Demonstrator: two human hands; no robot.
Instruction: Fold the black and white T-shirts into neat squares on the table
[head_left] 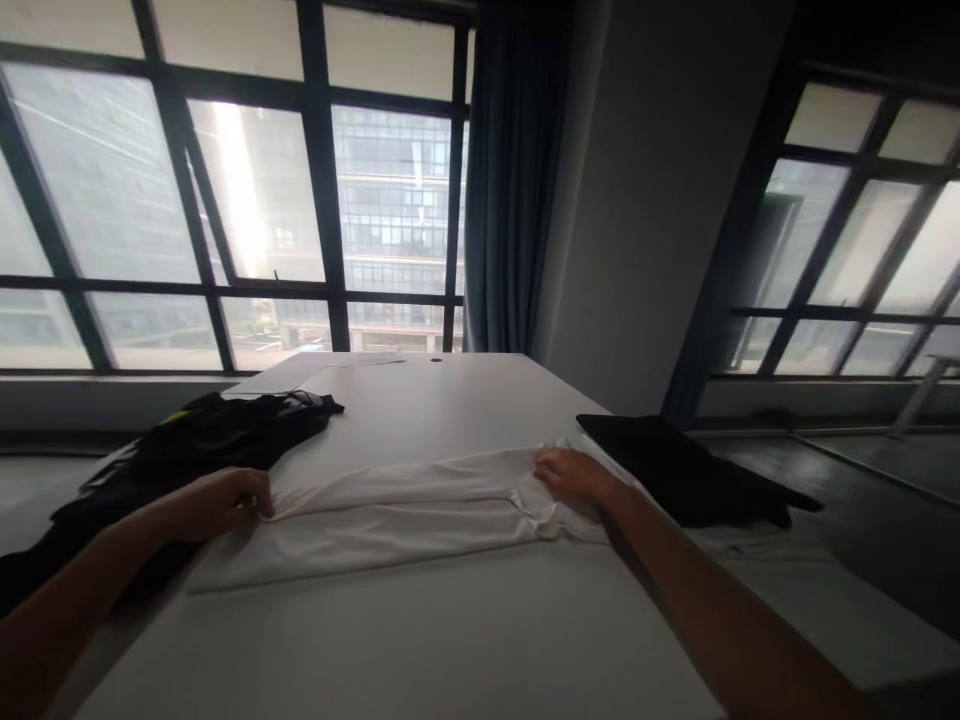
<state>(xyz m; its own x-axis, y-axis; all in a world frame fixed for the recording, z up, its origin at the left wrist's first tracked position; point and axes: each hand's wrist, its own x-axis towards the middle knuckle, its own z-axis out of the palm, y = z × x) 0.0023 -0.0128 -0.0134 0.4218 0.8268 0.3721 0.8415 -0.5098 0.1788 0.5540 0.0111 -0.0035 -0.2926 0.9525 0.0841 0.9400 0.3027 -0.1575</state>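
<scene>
Two hands of mine are on this white garment point(420, 510), which lies stretched crosswise over the white table point(375, 640). My left hand point(225, 503) has its fingers curled, thumb and fingertips pinching the cloth at the left end. My right hand point(574, 478) is at the other end, fingers bent down close together on the bunched part; can't really tell if they're pinching it or just pressing. Got a black garment point(217, 435) heaped by my left arm, and some black cloth point(675, 465) lying over the table's right edge, just beyond my right hand.
</scene>
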